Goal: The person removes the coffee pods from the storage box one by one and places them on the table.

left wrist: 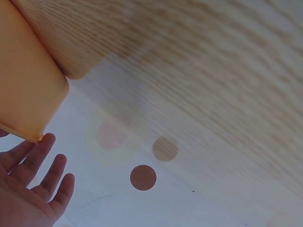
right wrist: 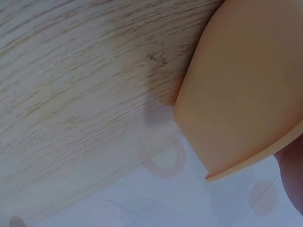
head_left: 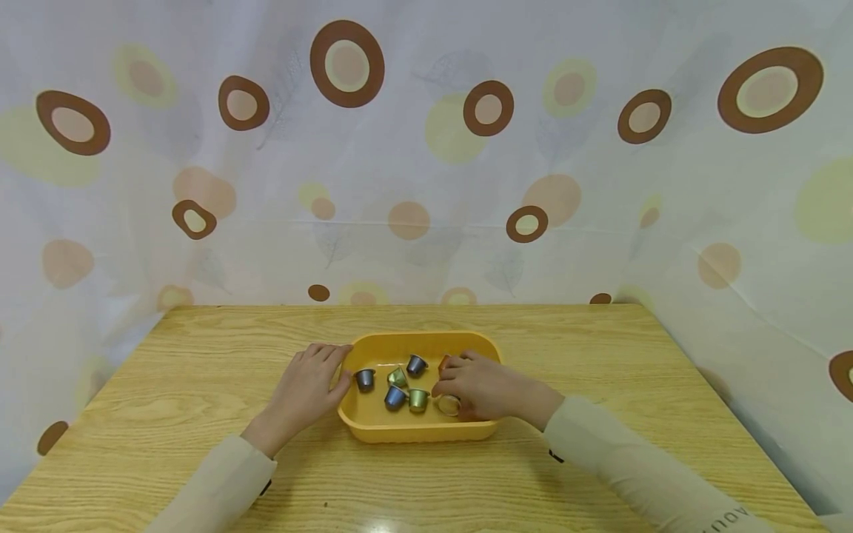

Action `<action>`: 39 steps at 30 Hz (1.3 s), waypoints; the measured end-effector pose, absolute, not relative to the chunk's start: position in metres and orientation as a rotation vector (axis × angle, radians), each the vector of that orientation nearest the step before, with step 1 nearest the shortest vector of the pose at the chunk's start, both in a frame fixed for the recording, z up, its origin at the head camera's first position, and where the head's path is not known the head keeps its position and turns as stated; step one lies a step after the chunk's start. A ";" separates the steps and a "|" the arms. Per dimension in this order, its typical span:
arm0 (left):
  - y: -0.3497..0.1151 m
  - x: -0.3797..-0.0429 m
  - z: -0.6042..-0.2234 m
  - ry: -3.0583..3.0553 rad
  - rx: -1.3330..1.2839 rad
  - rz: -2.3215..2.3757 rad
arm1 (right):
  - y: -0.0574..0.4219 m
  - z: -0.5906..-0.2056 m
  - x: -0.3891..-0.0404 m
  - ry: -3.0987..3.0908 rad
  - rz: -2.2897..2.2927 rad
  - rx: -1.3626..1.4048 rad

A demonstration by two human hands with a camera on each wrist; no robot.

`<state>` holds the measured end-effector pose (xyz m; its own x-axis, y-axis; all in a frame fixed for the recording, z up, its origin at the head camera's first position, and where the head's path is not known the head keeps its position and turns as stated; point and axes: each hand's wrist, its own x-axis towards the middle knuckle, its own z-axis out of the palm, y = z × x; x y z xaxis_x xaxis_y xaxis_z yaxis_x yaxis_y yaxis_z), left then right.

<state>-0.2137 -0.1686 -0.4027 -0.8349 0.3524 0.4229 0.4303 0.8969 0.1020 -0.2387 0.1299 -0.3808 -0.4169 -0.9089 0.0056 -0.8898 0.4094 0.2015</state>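
A yellow plastic tub (head_left: 420, 435) stands on the table with several small foil coffee capsules in it. Among them are a dark grey capsule (head_left: 364, 380) at the left, another dark capsule (head_left: 416, 365) at the back, a blue one (head_left: 395, 398) and a green one (head_left: 418, 400). My left hand (head_left: 303, 392) touches the tub's left rim with fingers extended. My right hand (head_left: 483, 386) reaches over the right wall, its fingers down among capsules. Beside its fingertips lie an orange capsule (head_left: 443, 363), partly hidden, and a capsule with a pale round face (head_left: 449, 405). Whether the fingers pinch one is hidden.
The tub rests on a wood-grain table (head_left: 253, 333), around the middle of its width. A pale sheet (head_left: 413, 185) printed with brown and yellow rounds hangs behind the table and along both sides.
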 end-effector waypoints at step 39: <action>-0.169 -0.212 -0.404 -2.662 -0.561 -0.279 | 0.127 -0.380 -0.238 -2.447 -0.348 1.638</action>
<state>-0.2124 -0.1689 -0.4044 -0.8374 0.3429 0.4256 0.4237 0.8992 0.1091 -0.2377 0.1271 -0.3798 -0.3788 -0.9253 0.0163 -0.8842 0.3671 0.2890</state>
